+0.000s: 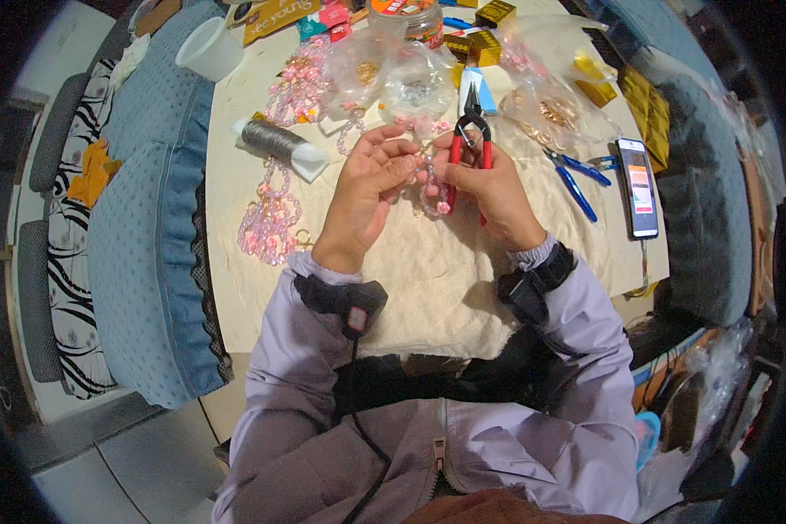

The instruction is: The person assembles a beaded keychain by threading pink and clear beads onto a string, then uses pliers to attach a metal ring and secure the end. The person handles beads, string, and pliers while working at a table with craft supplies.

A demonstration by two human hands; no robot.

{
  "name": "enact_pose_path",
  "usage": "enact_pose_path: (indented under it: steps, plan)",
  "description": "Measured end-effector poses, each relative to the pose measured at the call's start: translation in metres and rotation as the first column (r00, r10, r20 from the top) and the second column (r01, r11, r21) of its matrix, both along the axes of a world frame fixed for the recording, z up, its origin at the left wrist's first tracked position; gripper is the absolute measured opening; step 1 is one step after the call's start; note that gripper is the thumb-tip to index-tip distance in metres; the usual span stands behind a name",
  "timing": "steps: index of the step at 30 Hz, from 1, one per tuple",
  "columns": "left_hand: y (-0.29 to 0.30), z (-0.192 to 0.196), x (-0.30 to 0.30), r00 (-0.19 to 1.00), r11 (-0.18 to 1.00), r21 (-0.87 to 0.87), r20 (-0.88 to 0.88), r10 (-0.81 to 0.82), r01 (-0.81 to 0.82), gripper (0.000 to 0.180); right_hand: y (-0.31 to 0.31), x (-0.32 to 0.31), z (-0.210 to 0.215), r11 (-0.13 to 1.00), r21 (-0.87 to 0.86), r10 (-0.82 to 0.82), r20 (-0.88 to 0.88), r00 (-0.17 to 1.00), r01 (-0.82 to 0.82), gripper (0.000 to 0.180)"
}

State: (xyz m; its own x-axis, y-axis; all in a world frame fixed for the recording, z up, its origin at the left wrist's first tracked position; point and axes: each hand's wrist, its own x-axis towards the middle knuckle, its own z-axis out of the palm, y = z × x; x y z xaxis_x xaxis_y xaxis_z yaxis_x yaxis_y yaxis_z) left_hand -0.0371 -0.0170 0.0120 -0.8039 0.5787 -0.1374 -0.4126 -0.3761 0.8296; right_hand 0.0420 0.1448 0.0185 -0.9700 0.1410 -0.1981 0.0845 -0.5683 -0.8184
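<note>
My right hand (489, 188) grips red-handled pliers (469, 140), jaws pointing away from me, and also pinches a strand of pink beads (435, 196) that hangs below my fingers. My left hand (367, 188) is closed on the same strand, fingertips touching those of the right hand above the cream table cloth (428, 279). Both wrists wear dark bands over lilac sleeves.
A finished pink beaded piece (271, 223) and a spool of grey wire (275, 141) lie to the left. Blue-handled pliers (576, 179) and a phone (639, 188) lie to the right. Clear bags of beads (410, 83), small gold boxes (485, 44) and a white cup (210, 48) crowd the far side.
</note>
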Motion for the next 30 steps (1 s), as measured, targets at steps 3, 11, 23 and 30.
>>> enact_pose_path:
  steps: [3, 11, 23, 30]
  plan:
    - [0.002, -0.004, 0.001, 0.993, 0.994, -0.105, -0.117, -0.030, 0.018, 0.041, 0.001, 0.001, -0.001, 0.998, 0.012, -0.056, -0.014, 0.998, 0.056, 0.038]
    - [0.006, -0.004, 0.013, 0.986, 0.944, -0.322, -0.168, 0.018, -0.072, 0.022, -0.004, -0.001, -0.008, 0.963, 0.221, -0.136, -0.099, 0.986, 0.155, 0.032]
    - [0.009, -0.003, 0.012, 0.981, 0.952, -0.297, -0.193, 0.020, -0.078, 0.015, -0.008, 0.000, -0.009, 0.818, 0.547, -0.111, -0.154, 0.982, 0.178, 0.029]
    - [0.006, -0.003, 0.005, 0.993, 0.972, -0.231, -0.118, 0.008, -0.035, 0.014, 0.001, 0.000, -0.007, 0.934, 0.357, -0.030, 0.010, 0.999, 0.025, 0.032]
